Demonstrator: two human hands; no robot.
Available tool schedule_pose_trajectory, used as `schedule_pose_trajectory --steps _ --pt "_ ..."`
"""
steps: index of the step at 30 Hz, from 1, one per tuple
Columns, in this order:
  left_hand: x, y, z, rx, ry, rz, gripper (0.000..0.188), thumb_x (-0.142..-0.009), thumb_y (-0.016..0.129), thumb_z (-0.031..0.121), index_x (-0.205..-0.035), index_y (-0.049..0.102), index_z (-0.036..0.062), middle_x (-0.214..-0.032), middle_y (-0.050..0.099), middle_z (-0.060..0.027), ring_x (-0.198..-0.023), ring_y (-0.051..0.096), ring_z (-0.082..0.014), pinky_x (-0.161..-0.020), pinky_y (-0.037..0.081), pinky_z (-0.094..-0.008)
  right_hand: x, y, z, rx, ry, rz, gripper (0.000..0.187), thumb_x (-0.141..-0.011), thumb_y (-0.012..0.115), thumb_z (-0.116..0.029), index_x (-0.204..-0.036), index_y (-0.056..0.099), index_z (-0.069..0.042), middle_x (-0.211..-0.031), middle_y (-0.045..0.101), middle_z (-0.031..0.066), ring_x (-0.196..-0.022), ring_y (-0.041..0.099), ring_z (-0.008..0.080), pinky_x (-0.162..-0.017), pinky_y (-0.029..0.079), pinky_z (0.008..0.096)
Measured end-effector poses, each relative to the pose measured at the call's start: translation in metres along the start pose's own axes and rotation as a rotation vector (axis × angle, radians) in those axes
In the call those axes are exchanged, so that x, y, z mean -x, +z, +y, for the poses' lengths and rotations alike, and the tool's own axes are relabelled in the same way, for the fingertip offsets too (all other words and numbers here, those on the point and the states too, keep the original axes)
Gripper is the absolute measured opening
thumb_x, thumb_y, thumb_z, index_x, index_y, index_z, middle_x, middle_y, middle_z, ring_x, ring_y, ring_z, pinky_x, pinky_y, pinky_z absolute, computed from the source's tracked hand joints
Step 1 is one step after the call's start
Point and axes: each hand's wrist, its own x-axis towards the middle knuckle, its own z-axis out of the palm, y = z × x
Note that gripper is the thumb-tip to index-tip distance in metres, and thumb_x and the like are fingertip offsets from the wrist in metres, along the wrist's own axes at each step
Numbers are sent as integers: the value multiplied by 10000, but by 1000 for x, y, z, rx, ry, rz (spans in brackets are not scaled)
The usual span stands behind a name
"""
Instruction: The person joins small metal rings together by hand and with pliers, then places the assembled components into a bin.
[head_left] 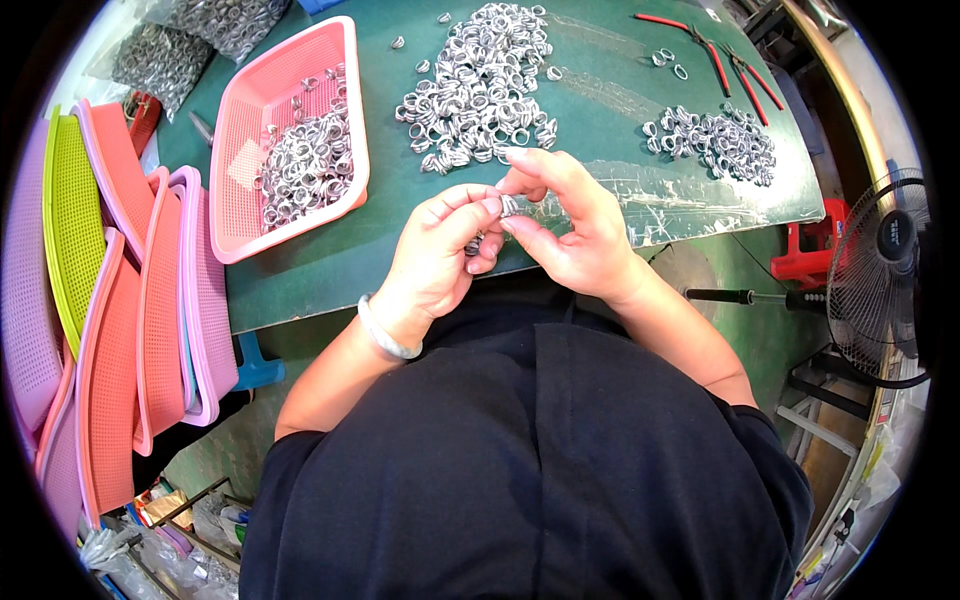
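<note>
Close to the table's front edge, my left hand (440, 245) is closed around several grey metal rings, and part of the bunch (473, 244) shows between its fingers. At its thumb and fingertip it pinches one metal ring (508, 206). My right hand (575, 225) meets that same ring, thumb below and index finger curved above, with its fingertips touching or nearly touching it. Just beyond my hands lies a big heap of silver-grey rings (480, 90). A smaller pile of rings (715, 145) is spread to the right.
A pink basket (235, 215) with rings stands at the left of the green table (600, 100). Pliers with red handles (712, 65) lie far right. Stacked plastic baskets (110, 300) stand left; bags of rings (160, 65) are behind. A fan (880, 280) stands right, near a red stool (808, 250).
</note>
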Motion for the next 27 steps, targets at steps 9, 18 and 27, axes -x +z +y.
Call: schedule_pose_trajectory --steps 9,18,27 --pt "-1 -4 2 69 -135 -58 135 -883 485 144 -910 539 23 -682 500 -13 -504 413 -62 -400 296 -161 1 -1 5 -24 15 -71 566 -699 659 29 -1221 452 -46 -901 599 65 -756 549 148 -663 430 267" --pt "-1 -2 3 35 -122 -64 176 -892 474 179 -897 541 16 -648 488 -14 -521 420 -67 -405 294 -171 2 0 6 -34 57 -64 555 -713 657 26 -1224 451 -44 -892 594 62 -756 548 131 -675 437 261" --pt "-3 -6 -2 -79 -26 -26 173 -870 498 172 -939 548 21 -718 526 -36 -591 474 -95 -464 351 -188 -2 -7 11 34 21 -100 588 -658 672 21 -1204 468 -60 -904 592 65 -840 545 196 -731 434 294"
